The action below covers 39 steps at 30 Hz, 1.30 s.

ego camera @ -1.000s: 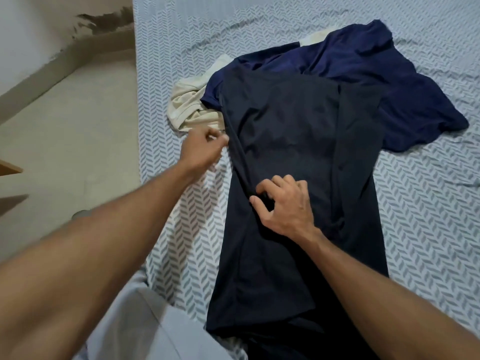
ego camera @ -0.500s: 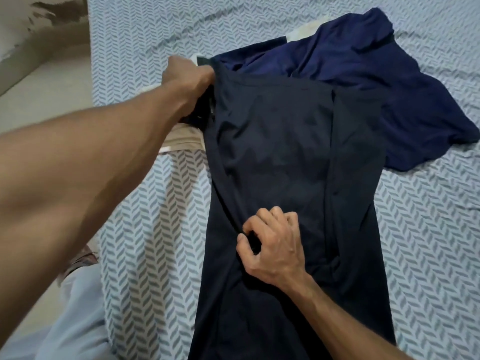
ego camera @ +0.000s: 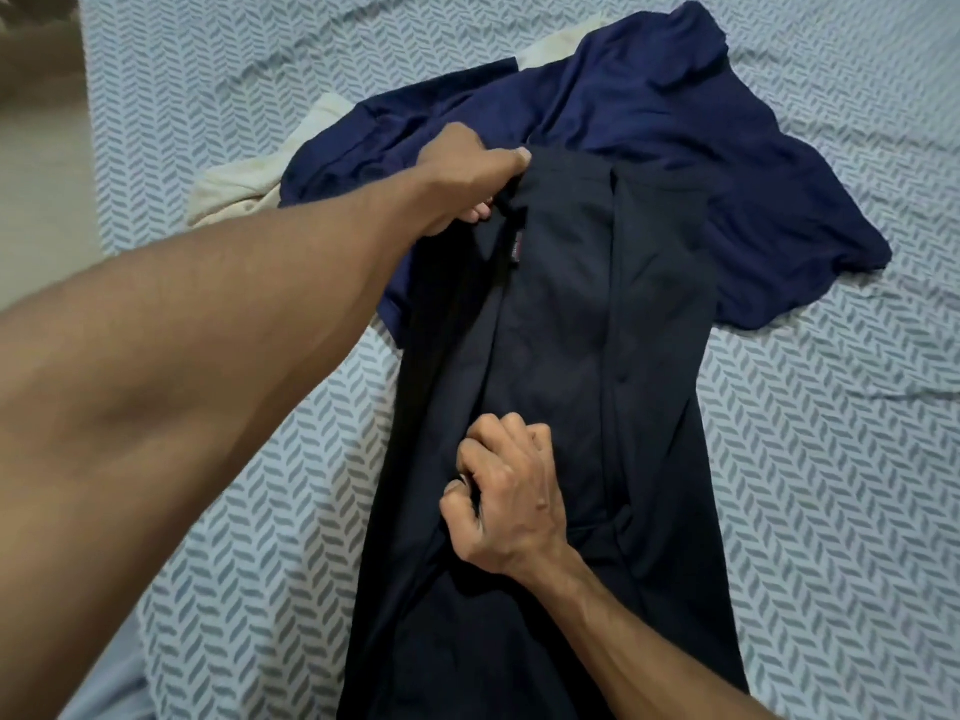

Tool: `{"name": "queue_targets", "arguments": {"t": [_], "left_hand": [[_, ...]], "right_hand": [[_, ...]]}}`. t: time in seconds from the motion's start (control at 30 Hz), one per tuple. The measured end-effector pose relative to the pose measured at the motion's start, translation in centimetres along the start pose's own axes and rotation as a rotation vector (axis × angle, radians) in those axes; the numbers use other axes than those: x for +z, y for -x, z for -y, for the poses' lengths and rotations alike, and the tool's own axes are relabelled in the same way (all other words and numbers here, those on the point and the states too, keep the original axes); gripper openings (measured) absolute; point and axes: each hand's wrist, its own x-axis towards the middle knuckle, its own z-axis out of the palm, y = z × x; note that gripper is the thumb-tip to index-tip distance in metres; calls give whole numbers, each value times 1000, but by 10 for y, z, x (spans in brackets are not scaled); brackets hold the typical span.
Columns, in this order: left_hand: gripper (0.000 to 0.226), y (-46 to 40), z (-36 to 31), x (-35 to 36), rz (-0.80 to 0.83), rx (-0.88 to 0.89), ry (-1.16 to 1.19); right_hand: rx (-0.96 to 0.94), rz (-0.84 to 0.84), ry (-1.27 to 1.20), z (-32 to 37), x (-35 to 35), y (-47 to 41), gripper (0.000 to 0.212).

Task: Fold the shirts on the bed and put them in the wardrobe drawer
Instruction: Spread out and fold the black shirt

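The black shirt (ego camera: 561,356) lies lengthwise in the middle of the frame on the patterned bed sheet (ego camera: 831,459), both long sides folded inward. The left hand (ego camera: 467,184) grips its upper left edge near the collar. The right hand (ego camera: 511,496) pinches a fold lower down. Under its top end lie a navy shirt (ego camera: 701,163) and a cream garment (ego camera: 244,184).

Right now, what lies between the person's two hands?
Head view: only the black shirt, its folded-in left edge running from the left hand to the right hand.
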Motion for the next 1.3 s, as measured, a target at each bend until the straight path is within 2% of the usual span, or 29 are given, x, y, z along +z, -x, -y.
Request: {"name": "queue_targets", "arguments": {"t": [0.07, 0.13, 0.27, 0.33, 0.43, 0.53, 0.63, 0.73, 0.8, 0.87, 0.97, 1.13, 1.3], "left_hand": [[42, 5, 4, -4, 75, 19, 106], [32, 24, 12, -16, 71, 64, 260], [30, 100, 54, -36, -221, 123, 285], [31, 152, 81, -35, -234, 85, 181], [36, 242, 129, -34, -105, -132, -13], [39, 297, 168, -27, 48, -291, 5], [37, 336, 179, -21, 158, -324, -43], [40, 360, 177, -16, 254, -316, -187], [45, 370, 180, -13, 283, -333, -328], [45, 378, 182, -10, 303, -341, -421], [39, 391, 181, -10, 313, -339, -412], [33, 401, 191, -19, 348, -367, -251], [47, 416, 210, -15, 358, -324, -133]], "right_hand": [[0, 2, 16, -1, 1, 0, 16], [4, 15, 28, 0, 1, 0, 16], [24, 59, 69, 1, -4, -3, 17], [50, 85, 90, 2, -7, -6, 18], [79, 117, 117, 14, -19, -4, 22], [166, 175, 172, 21, -29, -2, 23], [251, 250, 235, 30, -45, 9, 27], [331, 395, 307, 37, -62, 21, 53], [350, 474, 358, 40, -73, 27, 63], [345, 544, 379, 41, -82, 29, 55], [314, 601, 372, 44, -96, 30, 33], [357, 462, 244, 46, -117, 25, 21], [435, 525, 284, 35, -127, 33, 30]]}}
